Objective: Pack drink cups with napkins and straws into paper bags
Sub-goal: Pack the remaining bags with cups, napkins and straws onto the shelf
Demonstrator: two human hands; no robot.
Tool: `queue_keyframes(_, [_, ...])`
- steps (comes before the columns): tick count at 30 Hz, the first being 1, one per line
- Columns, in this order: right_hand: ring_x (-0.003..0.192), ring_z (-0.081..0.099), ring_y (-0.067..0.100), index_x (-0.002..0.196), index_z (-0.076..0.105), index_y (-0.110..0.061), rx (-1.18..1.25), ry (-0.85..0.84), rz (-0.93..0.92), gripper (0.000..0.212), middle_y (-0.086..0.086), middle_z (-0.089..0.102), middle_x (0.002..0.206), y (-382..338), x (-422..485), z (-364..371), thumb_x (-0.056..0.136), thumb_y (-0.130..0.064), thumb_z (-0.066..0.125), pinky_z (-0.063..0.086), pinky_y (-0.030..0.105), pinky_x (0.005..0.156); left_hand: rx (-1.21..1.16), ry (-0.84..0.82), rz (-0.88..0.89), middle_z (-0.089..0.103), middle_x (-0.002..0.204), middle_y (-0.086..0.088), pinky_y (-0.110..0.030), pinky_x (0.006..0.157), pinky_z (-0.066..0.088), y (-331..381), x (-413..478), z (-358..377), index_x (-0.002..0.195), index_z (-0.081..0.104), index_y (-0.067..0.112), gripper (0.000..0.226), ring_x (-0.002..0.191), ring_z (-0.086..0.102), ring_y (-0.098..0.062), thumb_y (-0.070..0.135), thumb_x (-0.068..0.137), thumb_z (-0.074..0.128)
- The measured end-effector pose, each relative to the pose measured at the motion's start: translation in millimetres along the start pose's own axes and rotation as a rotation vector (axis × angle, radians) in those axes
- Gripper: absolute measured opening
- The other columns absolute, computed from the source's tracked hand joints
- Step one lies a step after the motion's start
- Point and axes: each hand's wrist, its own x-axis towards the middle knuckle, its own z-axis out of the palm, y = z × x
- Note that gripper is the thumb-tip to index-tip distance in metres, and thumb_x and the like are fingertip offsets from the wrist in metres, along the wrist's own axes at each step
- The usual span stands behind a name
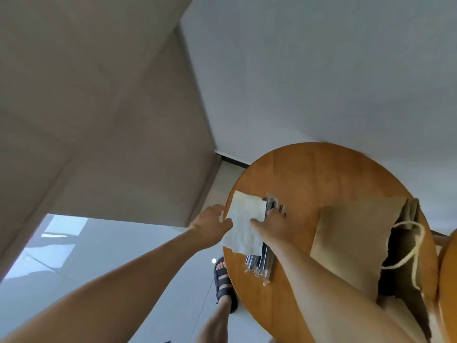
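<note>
A white napkin lies over the left edge of a round wooden table. My left hand pinches the napkin's left edge. My right hand holds its right edge with the thumb on top, the fingers curled down onto the wrapped dark straws that lie under and beside the napkin. A brown paper bag lies on its side to the right, with its dark mouth and cream rope handle facing me. No drink cup shows.
A second wooden surface peeks in at the right edge. Below the table's left rim is a foot in a black sandal on a pale glossy floor. Walls rise behind the table.
</note>
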Motion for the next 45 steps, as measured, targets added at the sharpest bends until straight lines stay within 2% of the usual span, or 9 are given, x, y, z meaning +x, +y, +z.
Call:
queue_keyframes(4, [0.077, 0.066, 0.019, 0.112, 0.051, -0.014, -0.082, 0.107, -0.006, 0.048, 0.002, 0.065, 0.097, 6, 12, 19, 0.082, -0.046, 0.07, 0.058, 0.031, 0.061, -0.062, 0.002, -0.028, 0.054, 0.138, 0.002, -0.025, 0.08, 0.043, -10, 7, 10, 0.14, 0.047, 0.022, 0.049, 0.102, 0.05, -0.01, 0.039, 0.095, 0.055])
queue_keyframes(11, [0.059, 0.063, 0.013, 0.087, 0.055, -0.018, -0.065, 0.104, -0.019, 0.008, -0.002, 0.063, 0.074, 16, 22, 29, 0.09, -0.021, 0.062, 0.056, 0.031, 0.05, -0.041, -0.013, -0.035, 0.053, 0.138, 0.005, -0.026, 0.085, 0.04, -15, 9, 17, 0.14, 0.047, 0.023, 0.046, 0.105, 0.047, -0.008, 0.039, 0.096, 0.053])
queue_keyframes(14, [0.054, 0.061, 0.014, 0.075, 0.056, -0.018, -0.017, 0.121, -0.058, 0.019, 0.002, 0.063, 0.066, 18, 18, 23, 0.093, -0.024, 0.06, 0.044, 0.026, 0.044, -0.063, -0.013, -0.025, 0.055, 0.136, 0.005, -0.026, 0.083, 0.04, -11, 9, 18, 0.136, 0.049, 0.023, 0.042, 0.103, 0.049, -0.009, 0.037, 0.097, 0.053])
queue_keyframes(23, [0.097, 0.063, 0.029, 0.106, 0.064, -0.009, 0.61, -0.164, -0.234, 0.017, 0.011, 0.067, 0.103, 3, -32, -15, 0.089, -0.015, 0.063, 0.057, 0.044, 0.083, -0.446, -0.047, -0.055, 0.055, 0.132, 0.003, -0.029, 0.092, 0.042, 9, 3, 22, 0.142, 0.043, 0.02, 0.051, 0.113, 0.052, -0.014, 0.042, 0.097, 0.055])
queue_keyframes(26, [0.095, 0.065, 0.018, 0.109, 0.064, -0.024, 0.832, -0.297, -0.243, 0.027, -0.008, 0.069, 0.104, -1, -44, -27, 0.083, -0.031, 0.063, 0.056, 0.029, 0.077, -0.697, -0.097, -0.114, 0.059, 0.125, -0.003, -0.039, 0.101, 0.048, 11, 1, 23, 0.135, 0.05, 0.018, 0.046, 0.113, 0.057, -0.024, 0.043, 0.096, 0.057])
queue_keyframes(30, [0.078, 0.067, 0.018, 0.099, 0.064, -0.011, 0.875, -0.25, -0.188, 0.032, 0.002, 0.071, 0.094, 4, -38, -25, 0.079, -0.034, 0.07, 0.052, 0.024, 0.061, -0.758, -0.116, -0.116, 0.068, 0.107, -0.008, -0.043, 0.09, 0.057, 10, 1, 25, 0.11, 0.065, 0.016, 0.026, 0.098, 0.066, -0.026, 0.036, 0.094, 0.062])
queue_keyframes(35, [0.073, 0.064, 0.019, 0.09, 0.062, -0.013, 0.402, 0.178, -0.072, 0.021, 0.0, 0.064, 0.075, 41, -16, 1, 0.092, -0.034, 0.067, 0.052, 0.028, 0.062, -0.649, -0.006, -0.159, 0.068, 0.098, 0.004, -0.027, 0.066, 0.055, 1, 2, 28, 0.101, 0.06, 0.029, 0.007, 0.086, 0.066, -0.016, 0.034, 0.098, 0.057])
queue_keyframes(39, [0.055, 0.06, 0.011, 0.08, 0.056, -0.021, -0.022, 0.16, -0.039, 0.029, -0.004, 0.062, 0.064, 58, -12, 24, 0.09, -0.047, 0.065, 0.045, 0.022, 0.047, -0.554, 0.033, -0.163, 0.064, 0.098, 0.009, -0.022, 0.06, 0.05, -8, 1, 33, 0.106, 0.056, 0.032, 0.007, 0.087, 0.062, -0.012, 0.033, 0.1, 0.053])
queue_keyframes(45, [0.042, 0.059, 0.009, 0.065, 0.058, -0.022, -0.081, 0.122, 0.024, 0.03, -0.005, 0.06, 0.051, 61, -1, 32, 0.093, -0.028, 0.062, 0.047, 0.022, 0.039, -0.517, -0.01, -0.156, 0.065, 0.101, 0.01, -0.017, 0.056, 0.051, -12, -4, 36, 0.113, 0.056, 0.033, 0.015, 0.088, 0.065, -0.013, 0.033, 0.099, 0.051])
